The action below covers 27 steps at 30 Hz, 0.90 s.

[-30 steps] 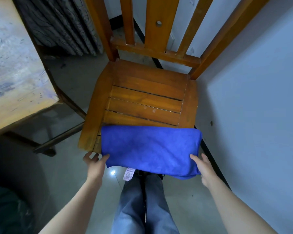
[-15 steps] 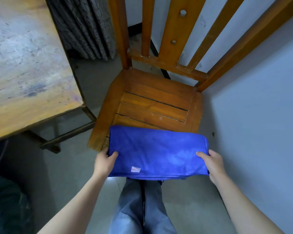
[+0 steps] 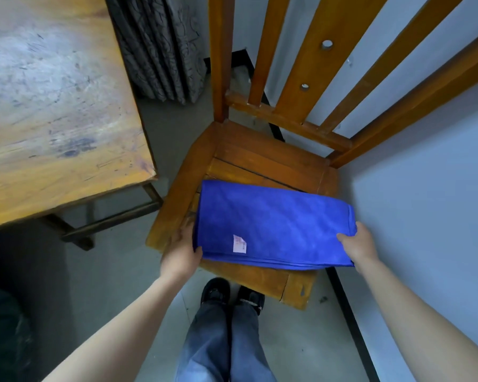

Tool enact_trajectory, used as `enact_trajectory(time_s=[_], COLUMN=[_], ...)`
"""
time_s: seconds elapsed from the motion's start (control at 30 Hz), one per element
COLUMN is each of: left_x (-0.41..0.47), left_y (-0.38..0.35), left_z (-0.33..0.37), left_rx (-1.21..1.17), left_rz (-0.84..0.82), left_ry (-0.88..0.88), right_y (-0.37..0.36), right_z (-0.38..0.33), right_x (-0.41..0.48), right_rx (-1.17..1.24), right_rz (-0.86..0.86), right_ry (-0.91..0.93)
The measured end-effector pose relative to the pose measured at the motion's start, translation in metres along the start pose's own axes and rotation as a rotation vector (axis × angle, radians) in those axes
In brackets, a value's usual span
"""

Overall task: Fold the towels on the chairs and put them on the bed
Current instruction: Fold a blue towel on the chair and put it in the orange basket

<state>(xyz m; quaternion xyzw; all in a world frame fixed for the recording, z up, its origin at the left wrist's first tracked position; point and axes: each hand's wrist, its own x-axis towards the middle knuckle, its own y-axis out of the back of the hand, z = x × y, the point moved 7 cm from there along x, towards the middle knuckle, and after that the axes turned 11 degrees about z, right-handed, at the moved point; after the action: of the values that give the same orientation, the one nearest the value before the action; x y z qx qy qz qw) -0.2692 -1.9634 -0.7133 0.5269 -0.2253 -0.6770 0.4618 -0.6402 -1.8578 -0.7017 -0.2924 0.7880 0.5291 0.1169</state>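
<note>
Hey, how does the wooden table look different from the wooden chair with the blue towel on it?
The table top is one broad slab, worn grey and stained; the chair seat is narrow slats, a richer orange. The table stands on a dark frame; the chair is wood throughout, with a slatted back. Only the chair bears the blue towel. Both are orange-brown wood on the grey floor.

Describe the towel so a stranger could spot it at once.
Find the wooden chair between the worn table and the pale wall. Over its seat is the blue towel, folded flat, its ends gripped by the left hand and right hand. Nothing else is bright blue, and a white label sits on top.
</note>
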Motion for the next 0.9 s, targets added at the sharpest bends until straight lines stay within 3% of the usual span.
enact_trajectory(time_s=[0.1,0.17,0.27,0.4,0.5,0.63,0.73,0.8,0.87,0.9], left_x=[-0.006,-0.008,-0.007,-0.004,0.003,0.011,0.011,0.013,0.016,0.018], left_y=[-0.007,-0.018,-0.026,-0.025,-0.022,-0.015,-0.009,-0.007,-0.004,-0.004], left_z=[0.015,0.017,0.01,0.012,0.008,0.007,0.011,0.012,0.01,0.01], left_rx=[0.36,0.481,0.473,0.369,0.13,-0.272,-0.442,-0.565,-0.61,-0.602], left_rz=[-0.025,-0.145,-0.268,-0.307,-0.347,-0.358,-0.333,-0.307,-0.262,-0.254], left_ry=[-0.307,-0.42,-0.393,-0.379,-0.245,-0.008,0.091,0.178,0.24,0.257], right_y=[0.004,0.01,-0.002,-0.052,-0.097,-0.13,-0.131,-0.138,-0.142,-0.137], right_z=[-0.009,-0.038,-0.092,-0.143,-0.156,-0.157,-0.153,-0.148,-0.144,-0.145], right_x=[-0.009,-0.031,-0.079,-0.13,-0.148,-0.156,-0.153,-0.158,-0.162,-0.159], right_rx=[-0.127,-0.322,-0.479,-0.328,-0.197,-0.282,-0.484,-0.641,-0.624,-0.515], right_rz=[0.003,0.043,0.025,-0.177,-0.332,-0.401,-0.394,-0.502,-0.573,-0.531], right_ry=[-0.011,0.139,0.394,0.556,0.537,0.594,0.685,0.783,0.837,0.805])
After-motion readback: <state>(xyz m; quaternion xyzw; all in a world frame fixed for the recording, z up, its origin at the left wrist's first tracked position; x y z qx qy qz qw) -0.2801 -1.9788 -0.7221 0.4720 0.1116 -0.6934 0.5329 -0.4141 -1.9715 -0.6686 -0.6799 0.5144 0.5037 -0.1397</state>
